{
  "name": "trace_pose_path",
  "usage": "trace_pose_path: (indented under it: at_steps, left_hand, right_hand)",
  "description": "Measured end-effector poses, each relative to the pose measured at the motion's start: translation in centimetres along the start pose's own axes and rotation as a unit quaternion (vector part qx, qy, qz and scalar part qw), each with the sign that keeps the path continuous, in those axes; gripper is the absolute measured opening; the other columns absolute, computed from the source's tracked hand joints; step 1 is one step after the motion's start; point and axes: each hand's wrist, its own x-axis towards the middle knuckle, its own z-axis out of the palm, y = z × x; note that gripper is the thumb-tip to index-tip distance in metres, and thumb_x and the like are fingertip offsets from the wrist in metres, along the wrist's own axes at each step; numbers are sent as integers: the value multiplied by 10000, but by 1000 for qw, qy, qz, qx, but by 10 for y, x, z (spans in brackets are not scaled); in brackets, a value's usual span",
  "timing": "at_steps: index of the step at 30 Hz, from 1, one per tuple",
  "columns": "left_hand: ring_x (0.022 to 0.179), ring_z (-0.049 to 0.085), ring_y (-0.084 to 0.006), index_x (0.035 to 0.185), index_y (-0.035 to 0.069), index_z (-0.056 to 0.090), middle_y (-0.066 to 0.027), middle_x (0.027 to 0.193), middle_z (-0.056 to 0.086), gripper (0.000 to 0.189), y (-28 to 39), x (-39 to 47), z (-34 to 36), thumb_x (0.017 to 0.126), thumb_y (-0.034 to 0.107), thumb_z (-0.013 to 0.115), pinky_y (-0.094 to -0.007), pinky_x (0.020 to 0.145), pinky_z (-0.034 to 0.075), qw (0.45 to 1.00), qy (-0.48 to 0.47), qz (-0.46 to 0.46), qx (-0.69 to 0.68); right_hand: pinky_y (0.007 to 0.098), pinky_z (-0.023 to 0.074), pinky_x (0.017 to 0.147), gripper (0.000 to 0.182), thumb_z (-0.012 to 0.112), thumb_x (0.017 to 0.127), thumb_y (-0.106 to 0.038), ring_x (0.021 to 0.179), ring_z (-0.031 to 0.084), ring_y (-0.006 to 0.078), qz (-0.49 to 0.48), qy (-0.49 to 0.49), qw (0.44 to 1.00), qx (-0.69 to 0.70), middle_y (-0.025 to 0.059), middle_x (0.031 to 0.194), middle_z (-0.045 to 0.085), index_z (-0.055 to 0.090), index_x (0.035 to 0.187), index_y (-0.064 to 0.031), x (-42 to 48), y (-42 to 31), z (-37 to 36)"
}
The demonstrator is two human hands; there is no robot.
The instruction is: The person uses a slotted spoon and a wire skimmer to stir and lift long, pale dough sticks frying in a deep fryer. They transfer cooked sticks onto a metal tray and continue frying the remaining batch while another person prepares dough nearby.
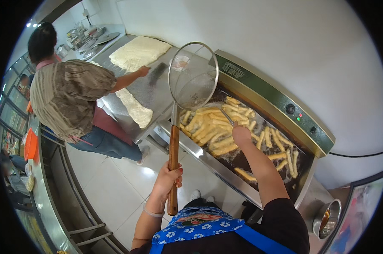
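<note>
My left hand grips the wooden handle of a long wire-mesh skimmer, its round hoop raised over the far left corner of the fryer. Nothing lies in the mesh except a few dark bits. Over the hot oil, my right hand holds a slim metal tool, perhaps tongs, pointing into the fried dough sticks. Golden sticks crowd the left and middle of the electric fryer. Paler ones float apart on the right, where dark oil shows. My right fingers hide the tool's grip.
A co-worker stands left at a steel worktable, one hand on a broad dark blade. On it lie a dough slab, a dough strip and a small bowl. A steel pot sits right of the fryer.
</note>
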Motion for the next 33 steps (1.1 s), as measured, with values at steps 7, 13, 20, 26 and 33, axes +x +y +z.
trace_pose_path:
  at_steps: [7,13,20,26,33]
  left_hand:
    - [537,431,-99,990,41,444,-26,744,454,208,-26,22,2,811,30,551,-253,468,384,1000,-9,-29,5]
    - [542,429,-96,964,36,445,-24,734,447,164,-52,38,0,820,29,523,-249,463,386,996,-53,-71,20]
    - [522,438,-95,947,33,450,-27,725,457,139,-78,37,7,825,31,518,-249,445,391,989,-100,-97,39]
    - [513,450,-99,946,30,445,-39,736,472,147,-102,53,17,821,28,521,-262,429,401,983,-117,-105,94]
    - [488,453,-115,948,32,406,-50,725,470,184,-136,74,11,822,29,540,-268,400,399,978,-111,-93,153]
  right_hand:
    - [371,543,616,676,543,805,-10,804,639,306,6,18,1000,-22,197,961,590,267,1420,40,-87,54,24]
    - [391,540,654,634,547,807,-67,828,646,303,80,-13,997,0,175,995,606,332,1398,7,-202,89,41]
    - [340,431,504,376,551,823,-50,593,534,199,281,29,837,469,89,708,553,516,1198,-45,-314,94,70]
    - [205,218,318,79,522,851,-20,410,345,56,300,-19,342,890,21,634,467,540,926,-40,-313,60,77]
    - [216,201,316,165,515,820,-7,407,344,60,371,47,398,838,13,621,463,577,971,-35,-296,59,106]
